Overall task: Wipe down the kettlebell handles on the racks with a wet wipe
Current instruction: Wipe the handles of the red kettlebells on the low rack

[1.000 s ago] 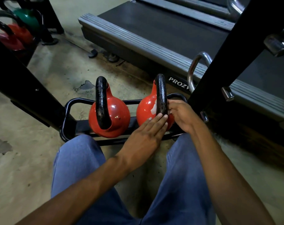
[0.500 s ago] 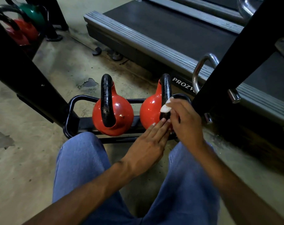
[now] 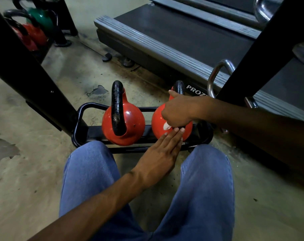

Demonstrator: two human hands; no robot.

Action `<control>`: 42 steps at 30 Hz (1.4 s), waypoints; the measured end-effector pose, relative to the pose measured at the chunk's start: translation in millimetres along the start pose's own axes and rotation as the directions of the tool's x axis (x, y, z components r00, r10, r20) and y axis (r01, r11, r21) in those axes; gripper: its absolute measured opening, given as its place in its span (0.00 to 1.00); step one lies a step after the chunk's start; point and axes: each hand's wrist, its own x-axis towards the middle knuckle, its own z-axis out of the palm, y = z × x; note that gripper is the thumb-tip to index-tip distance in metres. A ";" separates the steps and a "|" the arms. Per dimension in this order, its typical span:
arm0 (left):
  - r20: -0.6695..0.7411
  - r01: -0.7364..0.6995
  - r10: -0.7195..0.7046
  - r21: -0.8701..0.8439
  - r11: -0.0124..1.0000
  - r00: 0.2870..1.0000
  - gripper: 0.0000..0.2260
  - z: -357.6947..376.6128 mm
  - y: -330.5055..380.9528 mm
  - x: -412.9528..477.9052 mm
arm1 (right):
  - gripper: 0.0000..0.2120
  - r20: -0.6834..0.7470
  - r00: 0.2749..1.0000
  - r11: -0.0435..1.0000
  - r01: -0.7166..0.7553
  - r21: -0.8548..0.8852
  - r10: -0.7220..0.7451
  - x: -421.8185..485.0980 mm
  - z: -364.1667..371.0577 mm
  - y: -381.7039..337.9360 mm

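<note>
Head view. Hidden or unclear: most of the handle (image 3: 179,86) of the centre-right kettlebell (image 3: 157,125) is covered by the right hand (image 3: 178,112), and only its black top shows above the knuckles. Of the wet wipe (image 3: 165,126), only a small white scrap shows at the lower edge of that hand; how it is folded cannot be told. The rack (image 3: 81,112) is cut off by the knees (image 3: 90,171) at its near rail. The lettering on the treadmill (image 3: 165,35) is cut short by a chrome loop (image 3: 215,73).

Hands: the two are close together. The right is curled round the handle with the wipe beneath its fingers. The left hand (image 3: 158,159) lies flat, fingers straight and together, with its fingertips on the lower front of the red body.

Surroundings: the centre-left kettlebell (image 3: 130,122) sits just beside the first on the same low rack, with its black handle upright and untouched. A black post (image 3: 26,66) crosses the left of the frame and another crosses the upper right. Green and red kettlebells (image 3: 38,25) are in the upper left, dim and partly behind the post. The concrete floor (image 3: 26,180) is stained and patchy.
</note>
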 end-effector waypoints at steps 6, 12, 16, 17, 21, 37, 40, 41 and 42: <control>0.027 0.014 -0.013 -0.042 0.999 1.000 0.29 -2.3 1.8 -0.2 | 0.12 -0.061 0.997 0.999 -0.049 0.017 0.049 -3.7 7.7 -1.3; 0.045 0.010 -0.006 -0.099 0.995 0.999 0.28 -0.4 -0.1 -4.2 | 0.29 -0.320 0.942 0.987 0.133 0.087 -0.098 -33.9 50.3 15.2; 0.056 -0.002 0.008 -0.108 0.994 0.998 0.30 -6.4 -2.9 -2.5 | 0.22 -0.617 0.779 0.963 0.067 0.260 0.112 -38.4 75.3 24.1; 0.058 -0.001 0.008 -0.120 0.993 0.998 0.31 -8.1 -4.2 -2.5 | 0.19 -0.687 0.696 0.949 0.026 0.315 0.209 -36.8 81.6 20.0; 0.060 0.005 0.006 -0.178 0.984 0.998 0.32 -11.6 -10.0 -1.0 | 0.08 -0.664 0.312 0.700 -0.005 0.714 0.679 -36.7 112.0 -38.2; 0.059 0.045 -0.032 -0.233 0.972 0.998 0.37 -25.1 -26.1 15.9 | 0.14 0.189 0.374 -0.366 0.489 0.792 0.908 5.9 99.1 -46.6; 0.067 0.036 -0.020 -0.242 0.970 0.998 0.41 -26.5 -33.8 28.2 | 0.10 0.116 0.317 -0.265 0.479 0.837 0.941 9.0 74.1 -23.3; 0.070 0.032 -0.015 -0.246 0.969 0.997 0.42 -26.9 -35.2 32.0 | 0.10 0.015 0.286 -0.139 0.415 0.899 0.958 7.2 68.7 -24.3; 0.075 0.029 -0.010 -0.258 0.966 0.997 0.42 -26.5 -35.8 34.9 | 0.10 -0.097 0.260 0.002 0.343 0.939 0.961 3.5 66.1 -31.4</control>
